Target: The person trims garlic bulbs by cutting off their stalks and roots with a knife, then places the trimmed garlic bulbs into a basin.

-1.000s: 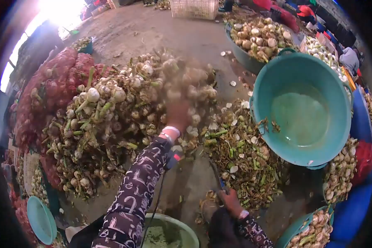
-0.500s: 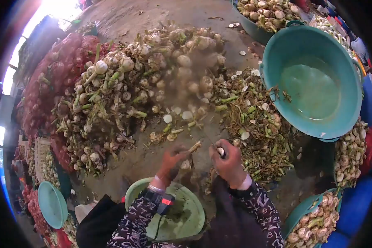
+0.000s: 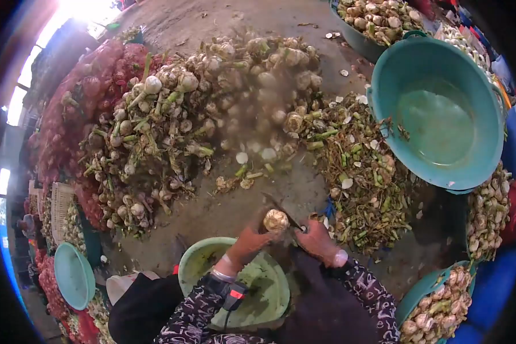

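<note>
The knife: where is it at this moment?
In the head view, the right hand holds the knife, its blade beside the garlic bulb in the left hand.

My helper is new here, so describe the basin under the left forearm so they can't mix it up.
From the big heap of garlic, come down toward the person to the left hand. The round basin is just below it, partly covered by the forearm. It's pale yellowish green; the large tub at upper right and small basin at lower left look bluer.
</note>
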A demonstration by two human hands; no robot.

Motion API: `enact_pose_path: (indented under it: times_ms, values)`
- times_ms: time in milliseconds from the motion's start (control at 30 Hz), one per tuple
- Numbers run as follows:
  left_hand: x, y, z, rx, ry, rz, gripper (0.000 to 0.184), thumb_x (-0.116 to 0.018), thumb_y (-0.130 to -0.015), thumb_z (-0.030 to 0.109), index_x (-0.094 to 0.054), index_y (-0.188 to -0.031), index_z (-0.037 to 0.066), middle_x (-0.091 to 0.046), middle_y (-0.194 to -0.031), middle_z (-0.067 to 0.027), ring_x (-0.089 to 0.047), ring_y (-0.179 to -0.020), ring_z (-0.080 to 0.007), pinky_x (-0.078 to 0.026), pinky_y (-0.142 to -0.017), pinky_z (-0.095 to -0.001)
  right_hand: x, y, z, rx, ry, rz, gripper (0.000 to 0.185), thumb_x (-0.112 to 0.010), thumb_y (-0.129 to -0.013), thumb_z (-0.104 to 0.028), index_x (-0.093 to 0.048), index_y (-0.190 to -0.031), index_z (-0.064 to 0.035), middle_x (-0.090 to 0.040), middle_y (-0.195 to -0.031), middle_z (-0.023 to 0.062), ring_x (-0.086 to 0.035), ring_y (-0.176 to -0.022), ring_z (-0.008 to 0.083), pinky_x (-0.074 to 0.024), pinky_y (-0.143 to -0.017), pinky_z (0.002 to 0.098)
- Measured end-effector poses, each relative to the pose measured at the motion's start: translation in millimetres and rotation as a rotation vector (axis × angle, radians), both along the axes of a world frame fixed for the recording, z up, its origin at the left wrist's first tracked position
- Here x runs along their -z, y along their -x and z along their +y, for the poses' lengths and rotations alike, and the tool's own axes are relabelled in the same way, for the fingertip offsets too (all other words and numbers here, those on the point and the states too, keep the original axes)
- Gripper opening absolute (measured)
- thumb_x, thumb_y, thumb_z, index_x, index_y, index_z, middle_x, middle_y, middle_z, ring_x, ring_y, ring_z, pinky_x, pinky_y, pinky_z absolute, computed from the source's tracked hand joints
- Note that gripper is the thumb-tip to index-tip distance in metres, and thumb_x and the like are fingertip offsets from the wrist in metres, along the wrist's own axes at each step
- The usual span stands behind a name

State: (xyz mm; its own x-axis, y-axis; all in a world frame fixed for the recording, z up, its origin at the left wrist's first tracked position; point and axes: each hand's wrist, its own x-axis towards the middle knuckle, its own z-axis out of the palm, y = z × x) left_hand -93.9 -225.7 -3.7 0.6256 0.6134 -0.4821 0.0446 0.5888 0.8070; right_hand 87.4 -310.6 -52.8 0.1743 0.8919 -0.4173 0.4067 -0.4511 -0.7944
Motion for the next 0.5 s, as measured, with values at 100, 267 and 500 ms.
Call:
enact_pose_path:
  times_ms: [100,267,500]
  values:
    - [8.3,6.2,6.7,0.106,-0.174,0.223,0.056,-0.063,-0.08,0.013,-0.038,-0.129,0.002,-0.051,-0.12,-0.0105,-0.052,-0.106,-0.0186,-0.044,-0.09,-0.032,-2.5,-4.2,2.1,0.015,-0.01,0.052,0.03,-0.062,-0.075,-0.02,-0.061,-0.097,0.0003,-0.062,-0.084,0.0222,-0.06,-0.08,0.0351,-0.0463,-0.072,0.0384]
    - [34.0,27.6,16.3,-0.133,0.177,-0.147,0.058,-0.067,-0.078,0.014,-0.04,-0.128,0.002,-0.051,-0.121,-0.0087,-0.051,-0.108,-0.017,-0.044,-0.089,-0.0316,-56.4,-8.7,10.1,0.053,-0.124,-0.032,0.024,-0.064,-0.072,-0.02,-0.059,-0.087,-0.0009,-0.062,-0.079,0.0194,-0.06,-0.073,0.0355,-0.0466,-0.065,0.0399]
    - [15.0,15.1,10.8,0.176,-0.501,0.083,0.043,-0.069,-0.076,0.013,-0.048,-0.113,0.004,-0.058,-0.108,-0.0066,-0.057,-0.097,-0.0174,-0.046,-0.084,-0.0302,-94.5,8.4,18.6,-0.283,-0.245,-0.285,0.032,-0.065,-0.071,-0.036,-0.062,-0.088,-0.009,-0.062,-0.075,0.0158,-0.061,-0.069,0.0341,-0.0481,-0.059,0.0424]
